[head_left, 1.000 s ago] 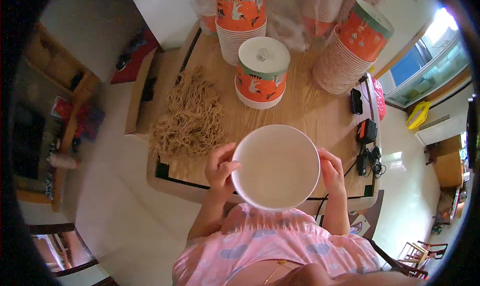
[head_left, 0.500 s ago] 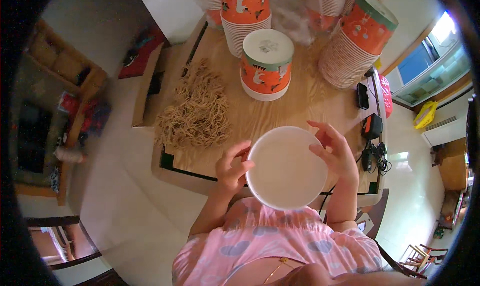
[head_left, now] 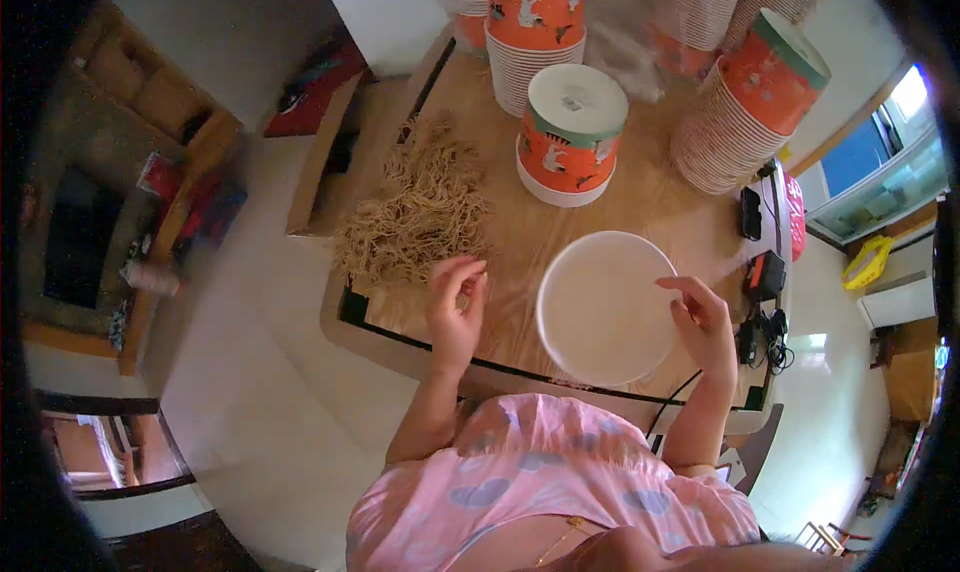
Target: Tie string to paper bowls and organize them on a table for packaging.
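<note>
Wood-grain tabletop (head_left: pixel 645 210): paper bowl (head_left: pixel 605 309) near its six o'clock edge. Left hand (head_left: pixel 455 310) loosely curled, apparently empty — right hand (head_left: pixel 706 324) at the bowl's three o'clock side, grip unclear; light pressure should avoid denting.

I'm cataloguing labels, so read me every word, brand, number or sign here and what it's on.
No text here reads clearly.
Upturned orange paper cup: small grey mark on its base, too small to read.
Pink-red item at the table's right edge: white marks, too blurred.
</note>
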